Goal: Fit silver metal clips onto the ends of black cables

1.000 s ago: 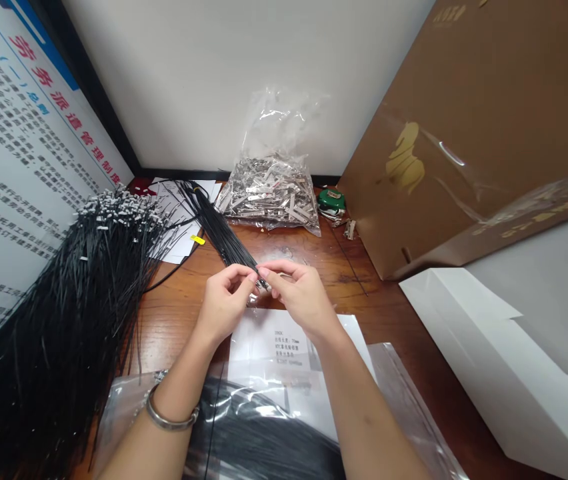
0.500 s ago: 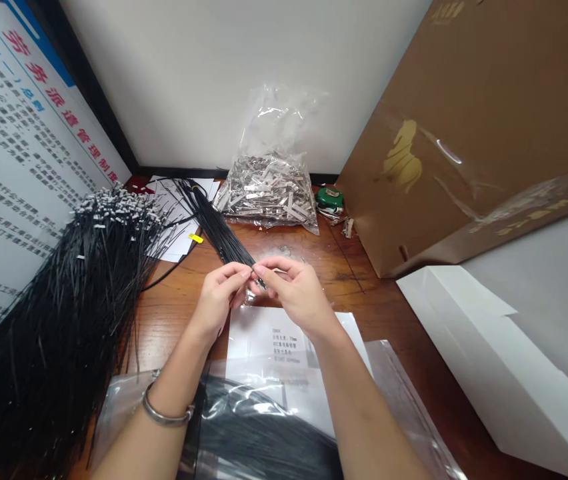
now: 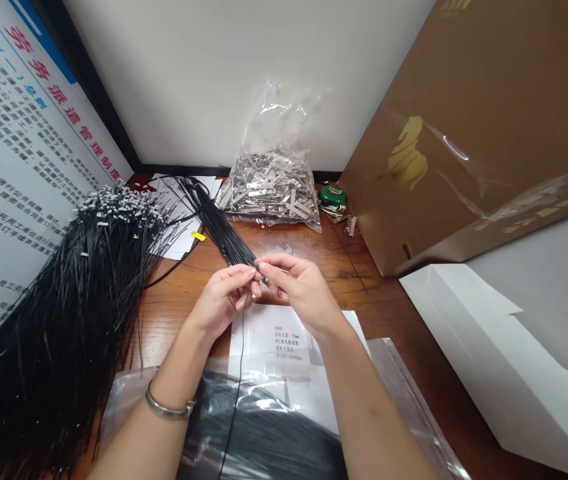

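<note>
A thin black wire (image 3: 240, 373) hangs from my left hand (image 3: 227, 293), whose thumb and forefinger are pinched on it. Just beside those fingertips, my right hand (image 3: 301, 283) is closed in a pinch, apparently on the same wire's upper end; the exact grip is partly hidden by the fingers. Right behind both hands lies a tied bundle of black wires (image 3: 229, 235), its near end with small shiny tips by my right fingers. A printed sheet (image 3: 289, 340) is under my wrists, partly covered by a clear plastic bag of black wires (image 3: 274, 427).
A big heap of black wires with white ends (image 3: 89, 287) fills the left side. At the back stand a clear bag of metal strips (image 3: 274, 187) and a green tape measure (image 3: 333, 194). A brown box (image 3: 464, 133) and a white box (image 3: 494, 353) bound the right.
Both hands stay together, with the fingers shifted slightly. A length of black wire now shows hanging below my left hand across the sheet and bag. The view has shifted a little.
</note>
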### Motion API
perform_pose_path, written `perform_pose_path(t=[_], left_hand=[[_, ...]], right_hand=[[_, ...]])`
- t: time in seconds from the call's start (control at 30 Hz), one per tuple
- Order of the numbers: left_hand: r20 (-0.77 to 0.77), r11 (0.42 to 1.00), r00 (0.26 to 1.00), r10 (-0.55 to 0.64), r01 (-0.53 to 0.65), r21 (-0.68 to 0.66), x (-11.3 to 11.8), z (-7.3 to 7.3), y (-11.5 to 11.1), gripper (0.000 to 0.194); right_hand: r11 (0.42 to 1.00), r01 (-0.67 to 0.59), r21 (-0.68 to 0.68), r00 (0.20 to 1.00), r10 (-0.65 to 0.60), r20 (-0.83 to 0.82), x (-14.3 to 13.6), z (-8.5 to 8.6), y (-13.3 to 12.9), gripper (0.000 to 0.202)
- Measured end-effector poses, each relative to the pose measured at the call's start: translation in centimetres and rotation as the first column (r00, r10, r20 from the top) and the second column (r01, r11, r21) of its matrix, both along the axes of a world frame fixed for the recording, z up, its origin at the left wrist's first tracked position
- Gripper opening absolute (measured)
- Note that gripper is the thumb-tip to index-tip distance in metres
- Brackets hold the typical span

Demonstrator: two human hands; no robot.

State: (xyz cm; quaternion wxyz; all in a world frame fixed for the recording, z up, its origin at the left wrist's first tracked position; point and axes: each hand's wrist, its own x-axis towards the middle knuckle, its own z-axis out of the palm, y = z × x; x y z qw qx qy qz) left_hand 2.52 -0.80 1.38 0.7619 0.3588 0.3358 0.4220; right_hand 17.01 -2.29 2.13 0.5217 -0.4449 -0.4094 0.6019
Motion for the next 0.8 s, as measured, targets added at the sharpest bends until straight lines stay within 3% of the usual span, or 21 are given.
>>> perform_pose_path(t=[0.17, 0.37, 0.8], left_hand=[[-0.09, 0.994, 0.99, 0.107, -0.103, 0.043, 0.45, -0.14, -0.17, 0.025], [-0.182, 0.966, 0.961, 0.206, -0.17, 0.196, 0.83, -0.41, -0.35, 0.028], [-0.26, 0.957, 0.936, 0.237, -0.179, 0.226, 0.91, -0.55, -0.4, 0.025]], right_hand=[[0.995, 0.095, -0.04, 0.995, -0.094, 0.023, 0.16, -0.17, 0.03, 0.03], [0.993, 0.093, -0.067, 0.995, -0.09, 0.035, 0.19, -0.12, 0.05, 0.029], [0.994, 0.093, -0.055, 0.992, -0.088, 0.087, 0.24, -0.16, 0.08, 0.027]])
